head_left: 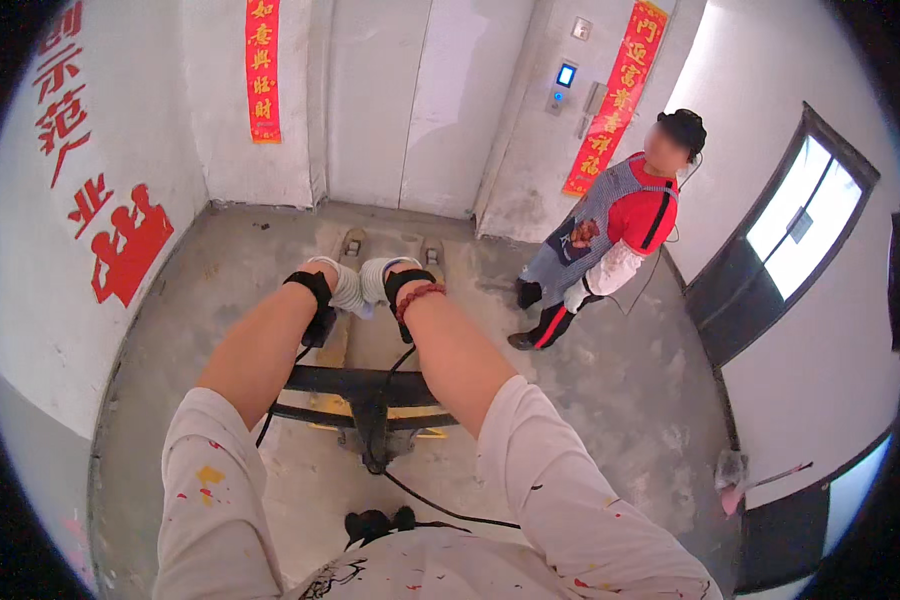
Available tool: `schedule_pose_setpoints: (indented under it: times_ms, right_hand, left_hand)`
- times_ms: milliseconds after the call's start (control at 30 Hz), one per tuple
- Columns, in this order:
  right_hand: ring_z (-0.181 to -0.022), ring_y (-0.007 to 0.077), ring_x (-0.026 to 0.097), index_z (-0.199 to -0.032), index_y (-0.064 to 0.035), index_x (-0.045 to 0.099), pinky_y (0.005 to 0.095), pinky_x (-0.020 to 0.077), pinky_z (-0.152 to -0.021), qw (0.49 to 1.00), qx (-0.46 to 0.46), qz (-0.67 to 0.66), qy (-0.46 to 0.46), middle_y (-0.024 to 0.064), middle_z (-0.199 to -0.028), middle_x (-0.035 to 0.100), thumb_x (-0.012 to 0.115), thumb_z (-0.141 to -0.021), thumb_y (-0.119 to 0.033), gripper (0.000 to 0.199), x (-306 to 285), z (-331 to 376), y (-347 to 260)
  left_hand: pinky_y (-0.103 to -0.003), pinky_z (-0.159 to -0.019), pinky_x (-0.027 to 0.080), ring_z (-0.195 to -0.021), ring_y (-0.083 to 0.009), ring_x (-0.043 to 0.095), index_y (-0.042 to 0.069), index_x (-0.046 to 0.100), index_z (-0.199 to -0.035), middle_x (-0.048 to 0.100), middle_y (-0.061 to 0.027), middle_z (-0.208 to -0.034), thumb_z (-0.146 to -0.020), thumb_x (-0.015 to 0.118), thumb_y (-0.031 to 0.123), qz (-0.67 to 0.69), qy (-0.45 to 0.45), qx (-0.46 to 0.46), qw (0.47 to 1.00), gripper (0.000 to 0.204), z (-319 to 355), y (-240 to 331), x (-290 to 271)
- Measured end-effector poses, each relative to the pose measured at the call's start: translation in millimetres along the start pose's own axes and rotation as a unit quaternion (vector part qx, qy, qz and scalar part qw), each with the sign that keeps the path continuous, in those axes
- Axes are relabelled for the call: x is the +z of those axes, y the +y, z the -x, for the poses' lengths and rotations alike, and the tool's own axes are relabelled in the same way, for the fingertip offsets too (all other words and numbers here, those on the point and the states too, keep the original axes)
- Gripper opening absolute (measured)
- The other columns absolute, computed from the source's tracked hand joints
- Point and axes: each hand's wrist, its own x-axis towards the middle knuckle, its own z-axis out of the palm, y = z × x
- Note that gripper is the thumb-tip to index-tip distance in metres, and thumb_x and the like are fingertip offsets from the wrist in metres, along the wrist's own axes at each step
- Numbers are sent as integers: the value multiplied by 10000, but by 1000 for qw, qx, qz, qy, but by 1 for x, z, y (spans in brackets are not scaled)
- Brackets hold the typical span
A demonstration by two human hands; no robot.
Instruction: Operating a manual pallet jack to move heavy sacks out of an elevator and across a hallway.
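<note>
My left hand point(346, 287) and my right hand point(375, 280) are stretched out ahead of me, side by side and almost meeting. Both wear pale striped knit gloves, with black straps and cables at the wrists; a dark red bead bracelet circles my right wrist. How the fingers are bent is too small to make out, and no held thing shows. Below my forearms stands a pallet jack with a black handle point(367, 385). Its yellowish body is partly hidden, and two fork tips point(353, 243) point toward the elevator doors point(400, 110).
To the right stands a person point(610, 230) in a red shirt and apron, facing the elevator area. A lit call panel point(564, 82) is beside the doors. A dark-framed door point(785, 235) is in the right wall. A pink-handled tool point(735, 490) leans at the lower right.
</note>
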Motion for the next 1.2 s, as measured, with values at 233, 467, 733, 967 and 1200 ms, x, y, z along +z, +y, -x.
schedule_pose_setpoints:
  times_ms: [233, 467, 733, 967, 1200]
  right_hand:
    - [-1212, 372, 693, -1319, -64, 705, 498, 556, -978, 997, -32, -2, 71, 191, -1350, 693, 655, -941, -248, 423, 34, -47, 16]
    - [-1462, 289, 470, -1515, -215, 573, 436, 376, -1211, 984, -29, 48, 171, 60, -1626, 479, 581, -978, -471, 596, 40, -46, 15]
    - [-974, 335, 759, -1028, -92, 791, 473, 598, -805, 850, -374, 357, 98, 178, -1129, 765, 649, -890, -199, 225, -12, -23, -18]
    - [-911, 318, 738, -1084, -39, 735, 394, 590, -806, 957, -282, 70, 2, 154, -1038, 762, 651, -906, -178, 241, -9, -29, -17]
    - [-1087, 345, 699, -1202, -83, 727, 418, 566, -916, 924, -330, 185, 50, 158, -1181, 734, 701, -868, -268, 383, -5, -10, 3]
  left_hand:
    - [-441, -871, 548, -931, -279, 680, 97, 756, -1186, 769, -93, -1120, -825, 833, 495, -23, 12, 41, 999, 543, -18, -15, 3]
    - [-482, -986, 546, -1139, -371, 707, 85, 751, -1243, 732, -155, -1296, -951, 608, 401, -202, 333, 19, 921, 454, 46, -13, -35]
    - [-396, -1013, 546, -1141, -291, 708, 38, 684, -1323, 716, -166, -1316, -994, 618, 252, 10, 469, 242, 850, 398, 257, 53, -25]
    - [-334, -1037, 541, -1148, -233, 704, 4, 632, -1386, 700, -175, -1336, -1023, 628, 138, 130, 510, 305, 793, 388, 410, 16, 44]
    - [-352, -1063, 512, -1191, -247, 669, 4, 611, -1405, 676, -174, -1365, -996, 650, 130, 194, 548, 212, 786, 431, 460, -91, 131]
